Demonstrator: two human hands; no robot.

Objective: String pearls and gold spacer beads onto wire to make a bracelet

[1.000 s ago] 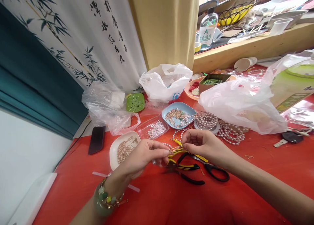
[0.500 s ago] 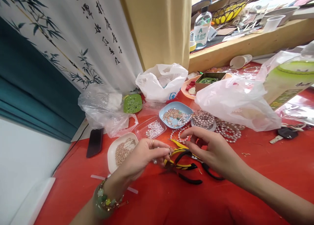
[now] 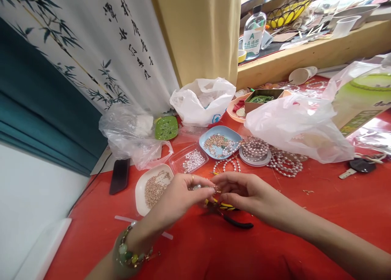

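Note:
My left hand point(image 3: 183, 194) is closed in a pinch on a pearl bracelet; a large white pearl point(image 3: 197, 187) shows among its fingers. At the fingertips a small gold-coloured end piece point(image 3: 217, 189) sticks out. My right hand point(image 3: 249, 192) meets it from the right, thumb and forefinger closed at that gold end. Most of the bracelet is hidden behind the fingers. Below the hands lie pliers point(image 3: 238, 223) with black and yellow handles, partly covered. To the left is a white dish point(image 3: 155, 189) of tiny gold beads.
Behind the hands stand a clear tray point(image 3: 193, 161) of pearls, a blue dish point(image 3: 220, 141) of mixed beads and a spool point(image 3: 255, 152) of bead strands. A phone point(image 3: 119, 176) lies left, keys point(image 3: 357, 166) right. Plastic bags point(image 3: 203, 101) line the back.
My right hand has moved left and down from over the pliers to my left hand's fingertips, and its fingers have closed at the gold end. My left hand stays nearly in place.

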